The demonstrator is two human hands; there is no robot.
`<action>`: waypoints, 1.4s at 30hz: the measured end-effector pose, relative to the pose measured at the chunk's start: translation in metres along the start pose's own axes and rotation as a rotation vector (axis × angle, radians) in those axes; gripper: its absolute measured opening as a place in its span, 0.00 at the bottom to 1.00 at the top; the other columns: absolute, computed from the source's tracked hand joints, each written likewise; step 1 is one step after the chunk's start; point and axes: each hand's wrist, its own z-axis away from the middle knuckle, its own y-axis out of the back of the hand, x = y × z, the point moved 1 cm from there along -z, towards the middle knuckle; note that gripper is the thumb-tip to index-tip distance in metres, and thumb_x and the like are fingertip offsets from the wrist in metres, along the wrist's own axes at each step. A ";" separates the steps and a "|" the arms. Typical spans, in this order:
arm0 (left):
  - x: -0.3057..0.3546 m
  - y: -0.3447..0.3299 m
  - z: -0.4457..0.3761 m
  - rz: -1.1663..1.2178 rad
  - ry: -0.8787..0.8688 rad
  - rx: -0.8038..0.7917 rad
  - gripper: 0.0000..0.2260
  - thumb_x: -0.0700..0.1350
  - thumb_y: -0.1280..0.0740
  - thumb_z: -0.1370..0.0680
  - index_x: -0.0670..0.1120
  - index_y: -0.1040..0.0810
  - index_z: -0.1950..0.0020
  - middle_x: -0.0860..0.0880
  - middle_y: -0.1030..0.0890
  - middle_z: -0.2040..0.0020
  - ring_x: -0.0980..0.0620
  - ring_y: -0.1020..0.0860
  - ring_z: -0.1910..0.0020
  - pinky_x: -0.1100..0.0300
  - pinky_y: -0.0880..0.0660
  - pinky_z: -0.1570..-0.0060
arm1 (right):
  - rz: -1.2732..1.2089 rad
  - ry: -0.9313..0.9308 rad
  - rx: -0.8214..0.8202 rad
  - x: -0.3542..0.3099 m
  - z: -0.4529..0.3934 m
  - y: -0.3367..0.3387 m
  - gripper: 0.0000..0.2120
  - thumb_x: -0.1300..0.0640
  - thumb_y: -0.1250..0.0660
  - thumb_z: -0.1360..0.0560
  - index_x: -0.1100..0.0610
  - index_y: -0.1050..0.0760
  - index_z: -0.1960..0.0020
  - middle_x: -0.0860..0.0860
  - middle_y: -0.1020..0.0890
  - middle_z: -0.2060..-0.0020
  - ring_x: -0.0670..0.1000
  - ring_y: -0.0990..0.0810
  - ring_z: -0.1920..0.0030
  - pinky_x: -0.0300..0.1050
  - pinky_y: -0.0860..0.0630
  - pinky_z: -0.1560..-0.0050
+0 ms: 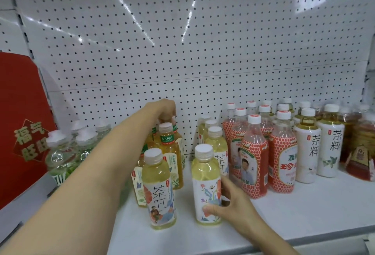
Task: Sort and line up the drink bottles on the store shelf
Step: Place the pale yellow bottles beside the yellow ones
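1. Bottles stand upright on the shelf (284, 214) — long axes vertical, so any coming move is a slide or a lift, not a roll.
2. Right hand (229, 202) grips the front pale bottle (207, 183) low on its label: thumb in front, fingers curled round the right side. This bottle stands just ahead of its matching row (215, 143), which runs straight back to the pegboard (203, 51).
3. Left hand (166, 110) reaches far back over the amber bottles (168, 143), fingers curled down at their caps — exactly what they pinch I cannot tell.
4. Second pale bottle (160, 189) stands loose, front left, nearer the left arm but untouched.
5. Judgement: right hand is better placed to push its bottle back into line.
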 end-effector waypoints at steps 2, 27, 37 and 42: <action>-0.002 -0.001 0.000 -0.029 -0.015 0.008 0.19 0.45 0.25 0.25 0.46 0.20 0.35 0.45 0.18 0.40 0.46 0.18 0.48 0.49 0.20 0.44 | 0.006 0.007 0.005 -0.002 -0.003 -0.004 0.34 0.66 0.21 0.35 0.47 0.29 0.34 0.41 0.16 0.47 0.39 0.19 0.47 0.32 0.23 0.53; 0.061 -0.002 0.139 0.226 -0.362 -0.066 0.15 0.53 0.21 0.31 0.50 0.15 0.48 0.52 0.14 0.53 0.52 0.17 0.52 0.51 0.20 0.47 | 1.004 0.158 0.113 -0.104 -0.109 0.035 0.20 0.58 0.37 0.22 0.58 0.30 0.31 0.57 0.27 0.38 0.60 0.24 0.40 0.50 0.27 0.43; 0.049 0.022 0.067 0.268 -0.163 -0.011 0.11 0.48 0.22 0.30 0.44 0.17 0.52 0.52 0.15 0.56 0.55 0.19 0.59 0.64 0.30 0.63 | 0.872 0.316 0.198 -0.104 -0.047 0.050 0.16 0.61 0.30 0.25 0.57 0.22 0.37 0.54 0.18 0.42 0.56 0.20 0.40 0.52 0.23 0.40; 0.055 0.011 0.019 0.165 -0.061 -0.017 0.15 0.50 0.22 0.30 0.40 0.16 0.51 0.47 0.16 0.55 0.49 0.19 0.57 0.62 0.27 0.59 | 0.853 0.388 0.204 -0.106 -0.029 0.055 0.16 0.57 0.28 0.25 0.56 0.22 0.37 0.50 0.19 0.41 0.51 0.22 0.39 0.42 0.29 0.39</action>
